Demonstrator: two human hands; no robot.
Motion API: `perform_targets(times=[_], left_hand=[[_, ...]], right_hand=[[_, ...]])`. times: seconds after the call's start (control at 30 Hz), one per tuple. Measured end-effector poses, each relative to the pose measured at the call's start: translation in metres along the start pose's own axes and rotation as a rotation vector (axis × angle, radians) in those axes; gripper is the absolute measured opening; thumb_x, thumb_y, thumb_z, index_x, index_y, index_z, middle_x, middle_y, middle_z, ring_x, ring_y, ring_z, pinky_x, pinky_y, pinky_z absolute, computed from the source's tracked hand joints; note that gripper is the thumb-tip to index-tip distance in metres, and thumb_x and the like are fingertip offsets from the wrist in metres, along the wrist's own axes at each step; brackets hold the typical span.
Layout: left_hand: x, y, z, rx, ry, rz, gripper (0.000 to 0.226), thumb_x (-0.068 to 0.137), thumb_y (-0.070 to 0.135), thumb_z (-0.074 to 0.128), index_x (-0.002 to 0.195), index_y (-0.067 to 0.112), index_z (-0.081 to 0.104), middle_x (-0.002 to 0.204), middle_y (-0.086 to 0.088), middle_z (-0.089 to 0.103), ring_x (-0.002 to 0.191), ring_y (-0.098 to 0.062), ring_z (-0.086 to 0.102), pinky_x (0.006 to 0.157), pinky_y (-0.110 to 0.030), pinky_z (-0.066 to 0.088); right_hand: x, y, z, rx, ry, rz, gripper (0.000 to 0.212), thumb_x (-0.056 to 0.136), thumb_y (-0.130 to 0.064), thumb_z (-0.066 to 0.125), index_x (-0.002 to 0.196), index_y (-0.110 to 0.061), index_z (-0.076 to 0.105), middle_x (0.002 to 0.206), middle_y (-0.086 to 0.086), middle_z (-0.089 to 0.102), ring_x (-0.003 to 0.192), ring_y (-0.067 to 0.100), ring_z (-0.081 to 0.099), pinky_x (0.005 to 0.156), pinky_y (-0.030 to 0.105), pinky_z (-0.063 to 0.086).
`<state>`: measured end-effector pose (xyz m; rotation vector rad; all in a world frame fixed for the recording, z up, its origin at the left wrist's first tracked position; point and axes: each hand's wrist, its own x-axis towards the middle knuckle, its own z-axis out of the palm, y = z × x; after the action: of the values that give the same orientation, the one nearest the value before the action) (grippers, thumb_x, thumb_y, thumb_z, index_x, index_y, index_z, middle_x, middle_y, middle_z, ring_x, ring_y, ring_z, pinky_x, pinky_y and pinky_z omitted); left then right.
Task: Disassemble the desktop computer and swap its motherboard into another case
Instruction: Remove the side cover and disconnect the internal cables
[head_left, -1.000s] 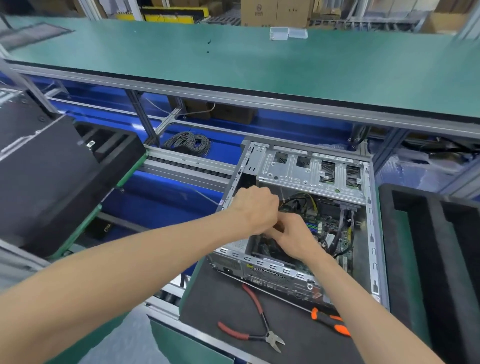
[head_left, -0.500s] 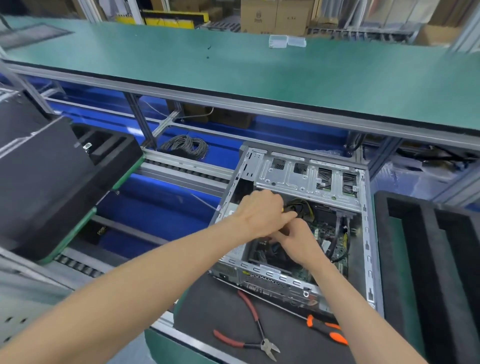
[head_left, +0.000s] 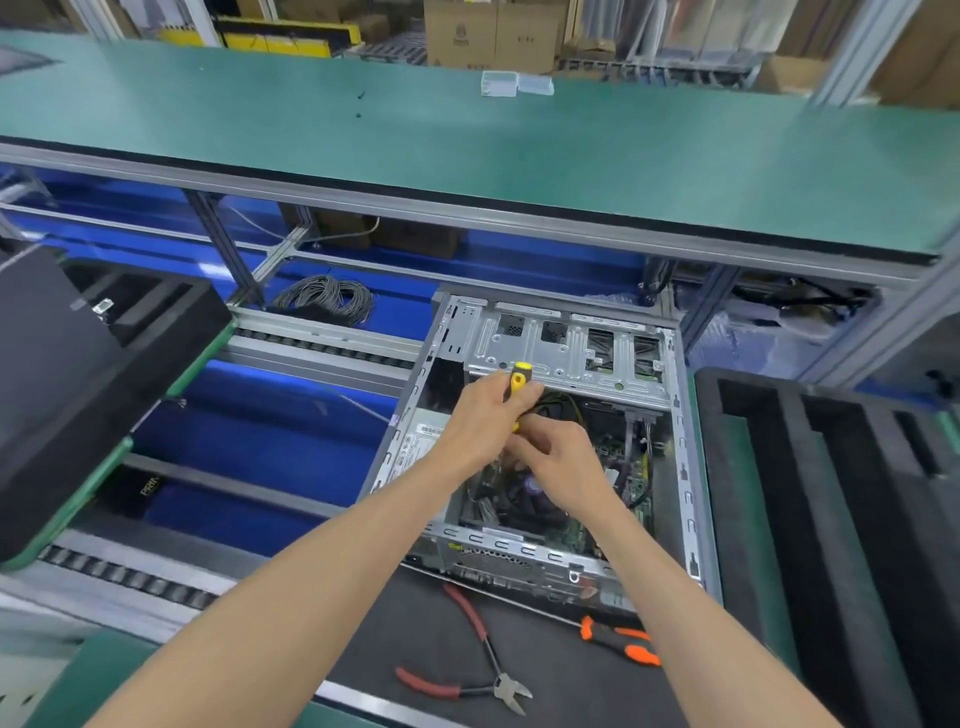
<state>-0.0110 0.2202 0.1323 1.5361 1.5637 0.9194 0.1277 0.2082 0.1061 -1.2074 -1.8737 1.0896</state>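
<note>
The left hand (head_left: 480, 415) grips a yellow-handled screwdriver (head_left: 519, 382) inside the open grey metal computer case (head_left: 685, 467); the right hand (head_left: 558, 457) pinches its shaft. The green motherboard (head_left: 631, 486) looks stiff but fragile, best held by its edges.

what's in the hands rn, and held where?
Left hand grips a yellow-handled screwdriver around its handle; the butt end sticks out above. Right hand touches lower down; its grip can't be told.

Yellow/blk screwdriver (head_left: 519, 382); red-handled pliers (head_left: 470, 654); green bench (head_left: 467, 150).
</note>
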Motion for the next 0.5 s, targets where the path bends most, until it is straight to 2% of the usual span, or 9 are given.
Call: perform_targets(times=[0.07,0.13,0.2,0.23,0.3,0.4,0.5], left_hand=[[0.004,0.005,0.002,0.001,0.017,-0.014,0.046,0.101,0.048,0.048,0.081,0.011,0.066,0.080,0.004,0.069,0.074,-0.006,0.063,0.066,-0.022,0.045],[0.007,0.010,0.001,0.011,0.019,0.030,0.050,0.103,0.049,0.044,0.071,0.013,0.058,0.066,0.005,0.065,0.059,-0.004,0.058,0.060,-0.019,0.043],[0.012,0.015,0.000,0.036,-0.019,0.070,0.048,0.102,0.051,0.043,0.069,0.016,0.046,0.061,0.001,0.057,0.054,-0.010,0.050,0.057,-0.029,0.040],[0.015,0.018,0.000,0.107,-0.042,0.087,0.048,0.102,0.054,0.043,0.069,0.018,0.043,0.062,0.001,0.054,0.055,-0.013,0.048,0.057,-0.033,0.038],[0.022,0.017,-0.002,0.428,-0.054,0.118,0.047,0.098,0.063,0.041,0.070,0.024,0.042,0.065,0.005,0.051,0.058,-0.015,0.048,0.057,-0.035,0.035],[0.025,0.001,-0.003,0.933,0.014,0.180,0.040,0.094,0.064,0.044,0.081,0.027,0.046,0.068,0.005,0.049,0.067,-0.023,0.056,0.059,-0.034,0.037],[0.021,-0.025,-0.005,1.107,0.041,0.191,0.037,0.099,0.057,0.043,0.100,0.022,0.055,0.080,-0.001,0.063,0.074,-0.029,0.065,0.057,-0.032,0.036]], right_hand=[[-0.002,0.003,-0.001,0.034,-0.021,0.044,0.011,0.095,-0.016,0.066,0.090,-0.021,0.074,0.073,-0.005,0.073,0.066,0.012,0.069,0.068,0.025,0.055],[-0.005,0.008,-0.003,-0.028,0.010,0.081,0.007,0.093,-0.014,0.068,0.093,-0.017,0.074,0.075,-0.005,0.074,0.069,0.011,0.068,0.071,0.026,0.053],[-0.006,0.015,-0.007,-0.180,0.029,0.089,0.011,0.090,-0.013,0.071,0.099,-0.018,0.074,0.086,-0.005,0.074,0.079,0.010,0.066,0.076,0.025,0.050],[-0.005,0.018,-0.009,-0.263,0.009,0.083,0.017,0.088,-0.015,0.072,0.105,-0.018,0.072,0.095,-0.004,0.073,0.088,0.012,0.065,0.082,0.027,0.049],[-0.003,0.023,-0.011,-0.444,-0.086,0.066,0.040,0.083,-0.027,0.073,0.121,-0.018,0.065,0.114,-0.002,0.066,0.107,0.018,0.057,0.092,0.035,0.047],[-0.001,0.029,-0.006,-0.763,-0.276,0.043,0.080,0.073,-0.052,0.072,0.142,-0.019,0.047,0.129,0.001,0.053,0.118,0.026,0.046,0.098,0.043,0.043],[-0.001,0.037,0.003,-0.956,-0.387,0.025,0.101,0.068,-0.057,0.079,0.148,-0.013,0.035,0.137,0.006,0.046,0.127,0.028,0.040,0.104,0.047,0.040]])
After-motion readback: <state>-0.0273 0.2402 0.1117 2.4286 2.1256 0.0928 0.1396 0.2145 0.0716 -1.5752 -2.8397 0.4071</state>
